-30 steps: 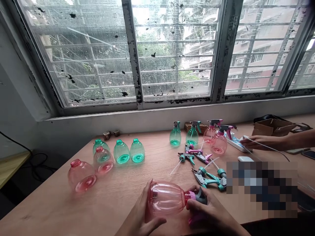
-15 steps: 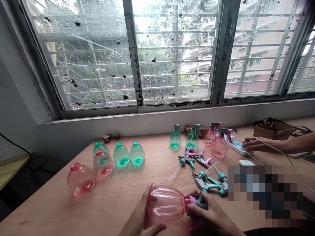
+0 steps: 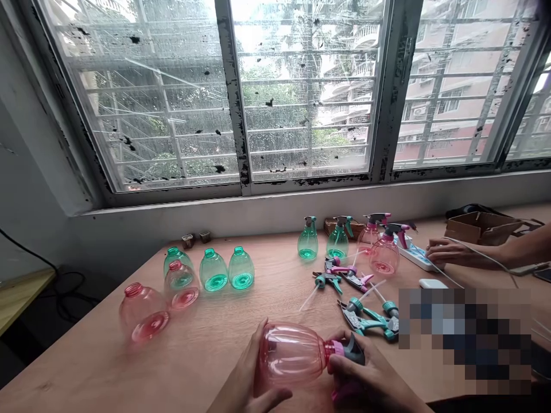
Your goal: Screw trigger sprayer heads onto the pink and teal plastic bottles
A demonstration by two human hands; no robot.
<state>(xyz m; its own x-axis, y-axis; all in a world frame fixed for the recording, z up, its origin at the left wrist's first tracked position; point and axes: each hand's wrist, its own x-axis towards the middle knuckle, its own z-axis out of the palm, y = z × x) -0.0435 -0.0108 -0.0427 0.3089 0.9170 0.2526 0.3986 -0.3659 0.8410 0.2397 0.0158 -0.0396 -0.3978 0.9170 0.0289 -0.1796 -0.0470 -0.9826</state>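
While fingers of the left hand [image 3: 252, 374] clasp its base and those of the right hand [image 3: 364, 368] its spray head [image 3: 354, 351], one pink bottle [image 3: 293, 353] lies sideways over the table [image 3: 193, 367]; beyond, loose trigger heads [image 3: 369, 325]; farther, four assembled bottles [image 3: 384, 256].

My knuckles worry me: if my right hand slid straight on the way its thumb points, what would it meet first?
Most likely the held pink bottle, at its rounded shoulder, just ahead of your right hand. Your left hand lies beyond, by its base. Depth is unclear.
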